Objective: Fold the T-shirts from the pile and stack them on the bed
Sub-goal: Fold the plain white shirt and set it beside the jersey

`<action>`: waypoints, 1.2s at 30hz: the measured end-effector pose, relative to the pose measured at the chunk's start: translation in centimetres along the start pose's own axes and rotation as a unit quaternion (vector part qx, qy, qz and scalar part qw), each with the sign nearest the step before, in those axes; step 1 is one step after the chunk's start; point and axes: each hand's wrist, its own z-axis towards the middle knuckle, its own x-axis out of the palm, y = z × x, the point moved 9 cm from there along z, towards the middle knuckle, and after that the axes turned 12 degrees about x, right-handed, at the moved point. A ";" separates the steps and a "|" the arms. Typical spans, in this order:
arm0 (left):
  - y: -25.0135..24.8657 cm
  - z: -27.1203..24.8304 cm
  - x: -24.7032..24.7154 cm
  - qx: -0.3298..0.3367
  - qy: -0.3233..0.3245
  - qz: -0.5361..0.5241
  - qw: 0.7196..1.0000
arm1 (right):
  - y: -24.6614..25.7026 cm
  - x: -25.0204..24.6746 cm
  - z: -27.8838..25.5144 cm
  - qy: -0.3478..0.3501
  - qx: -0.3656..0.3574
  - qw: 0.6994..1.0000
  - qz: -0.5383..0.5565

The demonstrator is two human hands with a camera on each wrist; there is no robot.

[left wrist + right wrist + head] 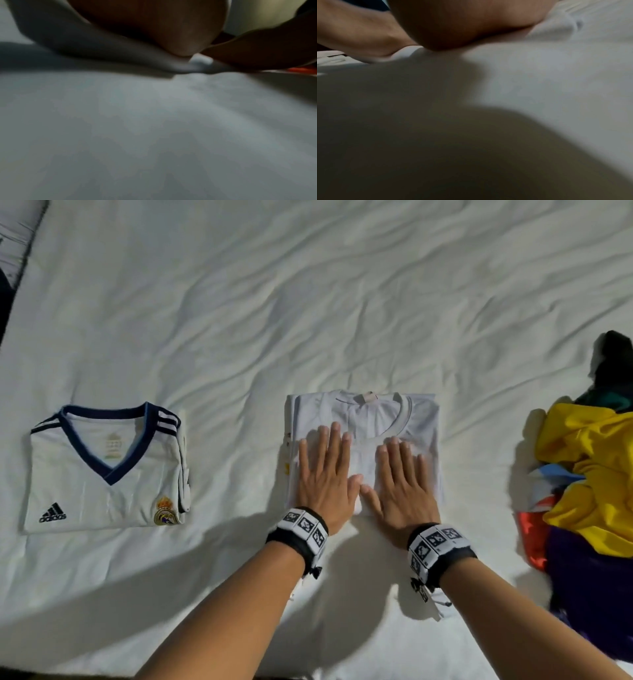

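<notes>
A plain white T-shirt lies folded into a rectangle in the middle of the bed, collar facing away from me. My left hand and right hand both press flat on it, side by side, fingers straight and thumbs nearly touching. To the left lies a folded white football jersey with a navy V-neck and a club crest. The unfolded pile of yellow, purple, red and dark shirts sits at the right edge. Both wrist views are dim and blurred, showing only a palm heel on white cloth.
The bed is covered with a wrinkled white sheet, open beyond the shirts and between them. A dark edge shows at the top left corner, where the bed ends.
</notes>
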 end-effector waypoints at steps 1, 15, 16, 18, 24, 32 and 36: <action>0.8 0.5 0.7 -0.009 0.012 0.001 1.000 | -0.3 0.2 0.6 0.005 -0.003 1.000 -0.002; 7.6 -0.6 0.4 -0.247 -0.009 -0.004 0.969 | -6.8 -2.3 5.8 -0.006 0.065 0.998 0.009; 6.5 -0.5 -0.1 -0.237 -0.019 -0.007 0.971 | -6.2 -2.7 5.3 -0.016 0.072 0.997 0.024; 2.4 0.4 -0.4 -0.152 -0.028 -0.018 0.988 | -3.5 -2.9 3.6 -0.040 0.044 0.997 0.044; 2.0 -0.9 2.2 -0.188 0.027 -0.029 0.981 | -2.4 0.3 1.4 -0.005 0.047 0.997 0.058; 3.3 3.6 -0.5 -0.133 0.019 -0.003 0.991 | -4.0 -2.6 5.7 -0.047 0.018 0.998 0.038; 6.8 1.4 0.7 -0.245 0.019 -0.015 0.969 | -7.2 -2.3 5.9 -0.033 0.073 0.992 0.095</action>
